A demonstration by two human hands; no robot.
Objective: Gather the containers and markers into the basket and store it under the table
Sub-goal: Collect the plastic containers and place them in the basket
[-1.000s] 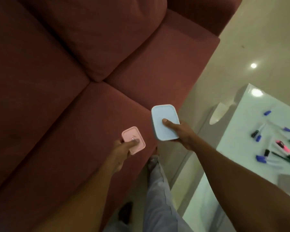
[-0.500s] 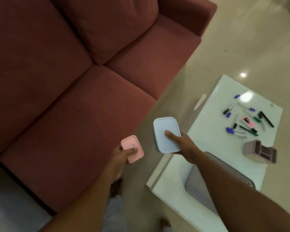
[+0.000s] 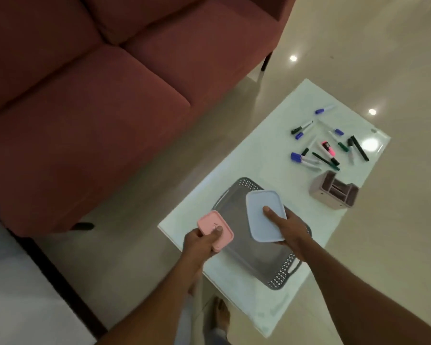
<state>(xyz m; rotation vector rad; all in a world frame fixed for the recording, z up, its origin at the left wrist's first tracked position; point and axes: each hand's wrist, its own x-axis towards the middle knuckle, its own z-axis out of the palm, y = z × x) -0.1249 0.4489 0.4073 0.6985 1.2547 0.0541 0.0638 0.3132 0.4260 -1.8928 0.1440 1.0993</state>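
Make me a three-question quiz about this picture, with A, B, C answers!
1. Where is the grey perforated plastic basket?
A. on the white glass table
B. on the sofa
C. on the floor

2. What colour is the small square lidded container in the left hand?
A. green
B. pink
C. yellow

3. The scattered markers are:
A. in the basket
B. held in a hand
C. loose on the table

Answers: 1 A, it rests on the tabletop. 2 B, its lid is pink. 3 C, they lie beyond the basket.

1. No text, label, brand or number can be read anywhere.
2. The pink container (image 3: 215, 230) lid carries a small dark mark, too blurred to read.
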